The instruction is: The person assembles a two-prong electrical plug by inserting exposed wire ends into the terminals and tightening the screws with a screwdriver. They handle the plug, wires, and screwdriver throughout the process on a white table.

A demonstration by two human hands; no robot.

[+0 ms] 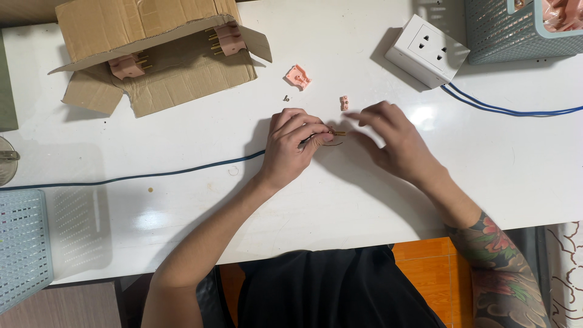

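Note:
My left hand (294, 146) is closed around the end of a dark blue cable (133, 177), pinching thin wire strands and a small brass pin (337, 133) at its fingertips. My right hand (388, 136) hovers just to the right with fingers spread and slightly curled, its fingertips close to the brass pin; whether it touches it I cannot tell. A small pink plastic piece (344, 102) lies just above the hands. A larger pink plug part (298, 76) and a tiny screw (285, 98) lie farther up on the white table (340, 200).
A torn cardboard box (152, 54) holding pink plug parts with brass prongs sits at top left. A white socket block (426, 48) with a blue cord stands at top right beside a grey-blue basket (516, 30). Another basket (24, 243) is at bottom left.

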